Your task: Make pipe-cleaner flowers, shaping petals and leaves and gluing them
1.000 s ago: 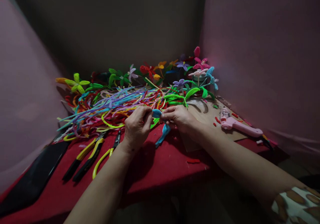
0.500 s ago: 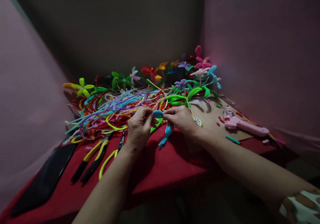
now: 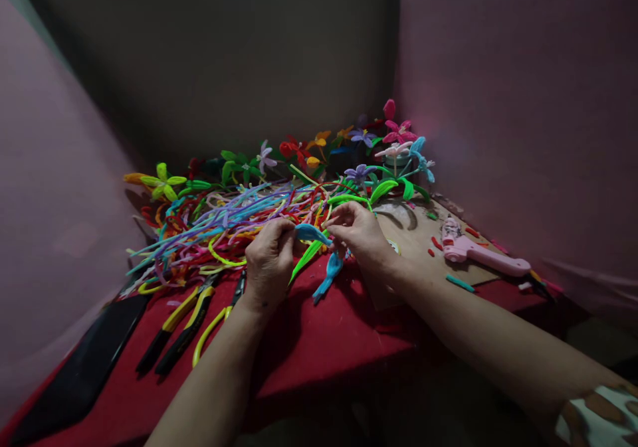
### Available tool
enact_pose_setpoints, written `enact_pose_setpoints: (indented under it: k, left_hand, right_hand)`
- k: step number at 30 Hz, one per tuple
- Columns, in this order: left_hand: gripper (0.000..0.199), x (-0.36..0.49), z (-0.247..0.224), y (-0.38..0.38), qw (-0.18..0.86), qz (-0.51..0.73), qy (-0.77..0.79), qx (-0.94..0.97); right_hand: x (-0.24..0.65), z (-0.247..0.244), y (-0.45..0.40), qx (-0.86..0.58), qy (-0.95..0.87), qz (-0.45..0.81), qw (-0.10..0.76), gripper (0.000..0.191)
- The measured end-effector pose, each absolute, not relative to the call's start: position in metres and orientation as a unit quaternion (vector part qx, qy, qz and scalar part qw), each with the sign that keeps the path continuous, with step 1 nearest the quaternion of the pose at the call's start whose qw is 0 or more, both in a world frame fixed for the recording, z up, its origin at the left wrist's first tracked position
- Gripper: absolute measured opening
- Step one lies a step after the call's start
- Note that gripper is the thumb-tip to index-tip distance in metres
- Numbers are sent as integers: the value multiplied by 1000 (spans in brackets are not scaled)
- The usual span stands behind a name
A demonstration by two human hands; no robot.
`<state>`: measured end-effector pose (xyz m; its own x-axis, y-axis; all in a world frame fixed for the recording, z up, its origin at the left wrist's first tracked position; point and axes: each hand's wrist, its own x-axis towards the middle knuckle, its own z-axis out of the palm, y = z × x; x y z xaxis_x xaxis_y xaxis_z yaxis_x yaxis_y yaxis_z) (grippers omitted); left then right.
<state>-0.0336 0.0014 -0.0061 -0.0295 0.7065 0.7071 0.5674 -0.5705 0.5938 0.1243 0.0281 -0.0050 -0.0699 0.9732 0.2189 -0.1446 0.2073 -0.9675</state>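
Note:
Over the red cloth, a blue fuzzy pipe-cleaner petal is stretched between my two hands. My left hand is closed, pinching its left end between thumb and fingers. At the right end, the fingertips of my right hand close on the petal's tip, with the other fingers curled above. Just below lie more blue pipe-cleaner petals, bunched together with their upper end close under my right hand. A bright green pipe-cleaner leaf rests behind the held petal, partly covered by it and my hands.
Loose coloured pipe cleaners are heaped behind my left hand, with pipe-cleaner flowers along the back. Yellow-black pliers and a yellow-handled cutting tool lie left, beside a black flat object. A pink glue gun sits right on cardboard.
My hands have moved slightly apart, my left one going left, and more of the blue petal shows between them. The whole view has shifted slightly.

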Motion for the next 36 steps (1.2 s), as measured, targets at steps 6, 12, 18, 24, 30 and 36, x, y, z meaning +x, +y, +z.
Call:
enact_pose_setpoints:
  k: [6, 12, 18, 24, 30, 36]
  left_hand:
    - [5, -32, 2, -1, 172, 575, 485, 636]
    - [4, -27, 12, -2, 244, 585, 495, 594]
    - [5, -27, 11, -3, 244, 584, 495, 595]
    - [4, -27, 9, -3, 223, 590, 493, 599]
    - [4, -27, 8, -2, 223, 592, 490, 600]
    - [3, -27, 10, -2, 225, 590, 492, 599]
  right_hand:
    - [130, -2, 30, -368, -543, 466, 594, 24]
    - [135, 6, 26, -341, -514, 493, 613, 32]
    - [137, 4, 28, -358, -526, 475, 607, 44]
    - [137, 5, 28, -380, -518, 466, 608, 47]
    - [135, 4, 29, -333, -497, 509, 619, 19]
    - [135, 6, 28, -331, -485, 510, 628, 21]
